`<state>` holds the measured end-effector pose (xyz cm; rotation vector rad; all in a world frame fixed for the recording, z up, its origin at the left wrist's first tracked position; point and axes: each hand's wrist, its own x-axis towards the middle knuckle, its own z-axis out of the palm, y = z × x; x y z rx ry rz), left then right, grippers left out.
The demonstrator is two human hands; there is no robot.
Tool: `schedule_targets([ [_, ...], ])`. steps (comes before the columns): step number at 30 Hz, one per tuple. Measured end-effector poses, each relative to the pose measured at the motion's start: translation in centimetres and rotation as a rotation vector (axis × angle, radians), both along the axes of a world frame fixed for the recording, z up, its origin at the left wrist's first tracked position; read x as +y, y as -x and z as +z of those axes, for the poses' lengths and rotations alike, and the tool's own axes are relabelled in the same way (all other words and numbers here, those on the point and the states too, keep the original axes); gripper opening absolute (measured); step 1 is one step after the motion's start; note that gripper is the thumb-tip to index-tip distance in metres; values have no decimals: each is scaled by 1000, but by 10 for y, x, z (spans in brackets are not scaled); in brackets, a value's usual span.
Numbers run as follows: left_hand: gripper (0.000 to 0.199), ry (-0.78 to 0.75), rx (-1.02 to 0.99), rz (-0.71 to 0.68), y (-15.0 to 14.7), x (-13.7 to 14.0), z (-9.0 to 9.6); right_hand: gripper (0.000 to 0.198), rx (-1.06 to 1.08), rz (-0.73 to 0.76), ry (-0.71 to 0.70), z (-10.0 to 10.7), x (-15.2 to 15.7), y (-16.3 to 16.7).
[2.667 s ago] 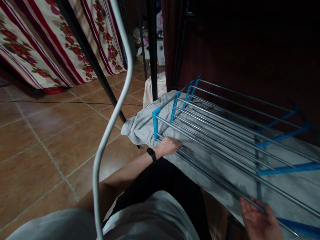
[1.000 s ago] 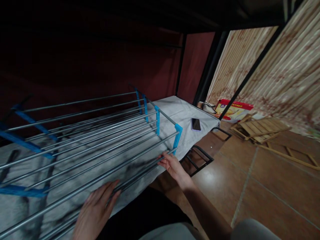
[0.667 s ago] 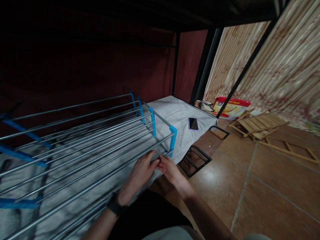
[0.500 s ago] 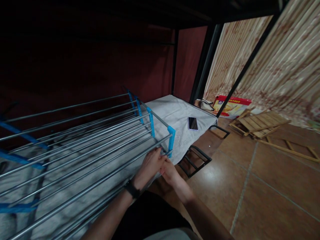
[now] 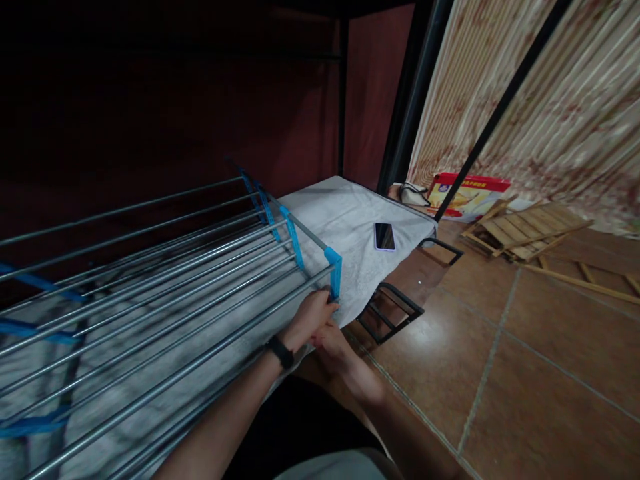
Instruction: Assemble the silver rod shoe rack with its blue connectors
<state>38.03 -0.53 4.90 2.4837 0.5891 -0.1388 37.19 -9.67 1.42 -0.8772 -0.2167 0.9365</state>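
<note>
A metal drying rack (image 5: pixel 200 313) with several grey rods and blue plastic end pieces lies across the bed on the left. My left hand (image 5: pixel 311 315), with a black band on the wrist, is closed at the rack's near corner, just below the blue corner piece (image 5: pixel 335 270). Its fingertips are pressed around the lower rod end there. Against it from below and to the right is my right hand (image 5: pixel 334 345), with fingers curled in. Whatever lies between the right fingers is hidden.
A phone (image 5: pixel 385 237) lies on the grey bed sheet (image 5: pixel 350 200). Black metal frames (image 5: pixel 393 313) jut from the bed's side. On the tiled floor (image 5: pixel 450 360) are a red and yellow box (image 5: pixel 465 197) and folded wooden slats (image 5: pixel 540 230). Dark bed posts rise behind.
Both hands have shifted slightly left and stay together at the rack's corner. The view has tilted down a little, and the rack's near end appears slightly further left.
</note>
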Motion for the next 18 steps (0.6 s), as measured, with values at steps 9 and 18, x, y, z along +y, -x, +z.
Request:
schedule_targets([
  [9, 9, 40, -33, 33, 1, -3, -11, 17, -36, 109, 3, -5, 0, -5],
  [18, 20, 63, -107, -10, 8, -11, -9, 21, -397, -244, 312, -32, -45, -58],
])
